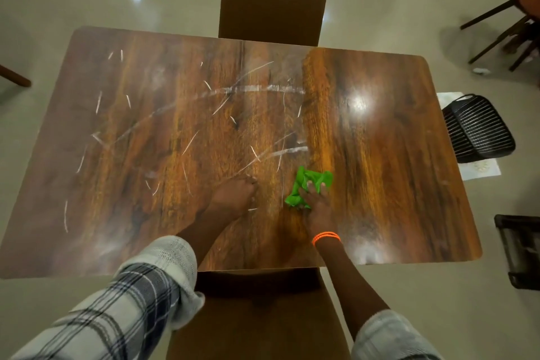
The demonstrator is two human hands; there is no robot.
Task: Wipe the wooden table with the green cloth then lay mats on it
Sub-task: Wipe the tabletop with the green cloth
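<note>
The wooden table [394, 172] fills the middle of the head view. White chalky streaks cover its left and centre, while the right part looks glossy and streak-free. A crumpled green cloth [309, 181] lies on the table near the front centre. My right hand [314, 203], with orange bands at the wrist, presses flat on the cloth. My left hand [233, 196] rests on the tabletop just left of it, fingers curled into a loose fist, holding nothing. A stack of black ribbed mats [479, 128] lies on the floor beyond the table's right edge.
A brown upholstered chair [271, 3] stands at the far side of the table and another [257, 318] at the near side under my arms. Dark chair legs [502, 29] stand at the top right. A black tray-like object [520, 251] lies on the floor at the right.
</note>
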